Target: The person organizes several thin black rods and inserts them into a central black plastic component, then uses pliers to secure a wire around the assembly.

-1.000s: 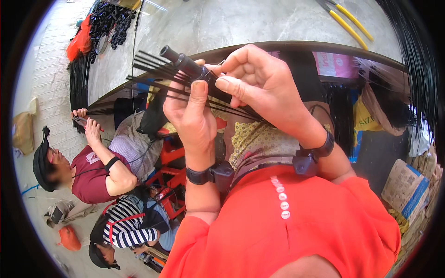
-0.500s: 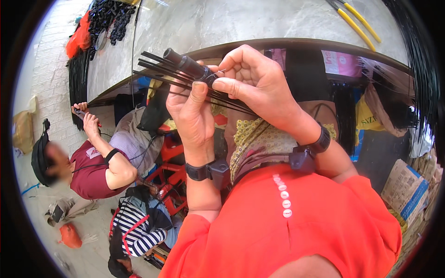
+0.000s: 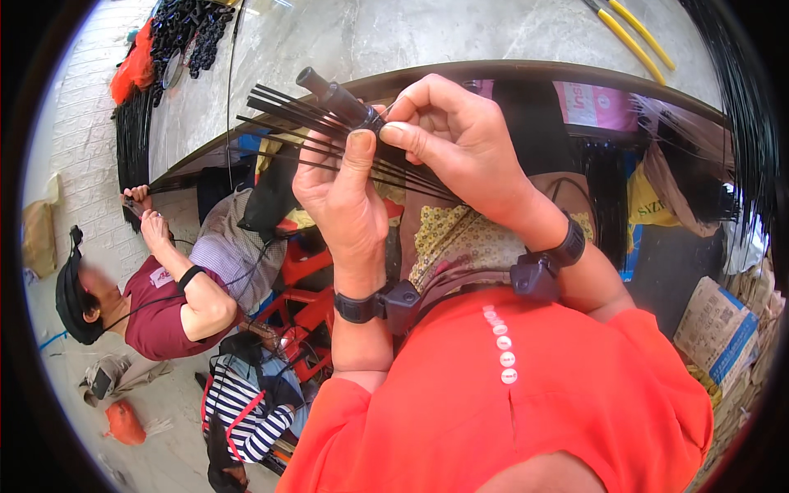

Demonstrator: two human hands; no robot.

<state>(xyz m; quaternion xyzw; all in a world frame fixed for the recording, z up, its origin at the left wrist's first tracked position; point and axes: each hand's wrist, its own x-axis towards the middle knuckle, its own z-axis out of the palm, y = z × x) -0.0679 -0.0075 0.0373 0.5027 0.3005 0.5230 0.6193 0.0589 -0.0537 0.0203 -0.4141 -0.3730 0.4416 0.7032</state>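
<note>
My left hand [image 3: 349,193] is closed round thin black ribs [image 3: 283,107], with the thumb pressed near the lower end of a stepped black plastic tube [image 3: 339,100]. The ribs fan out to the left of the hand and run down past it toward my lap. Together they look like part of an umbrella frame. Close against the tube's lower end, my right hand [image 3: 456,140] pinches a thin wire [image 3: 389,108] between thumb and fingers. My fingers hide most of the joint between ribs and tube.
The grey tabletop [image 3: 493,37] lies ahead, with yellow-handled pliers [image 3: 637,37] on it. Black rods [image 3: 744,123] hang at its right end; black parts [image 3: 193,37] and an orange bag [image 3: 136,70] lie far left. A co-worker in maroon [image 3: 177,308] and another in stripes [image 3: 246,407] are at left.
Both hands have shifted slightly upward with the ribs, and the tube has moved a little right and up. The right hand's pinch has come closer to the tube's lower end.
</note>
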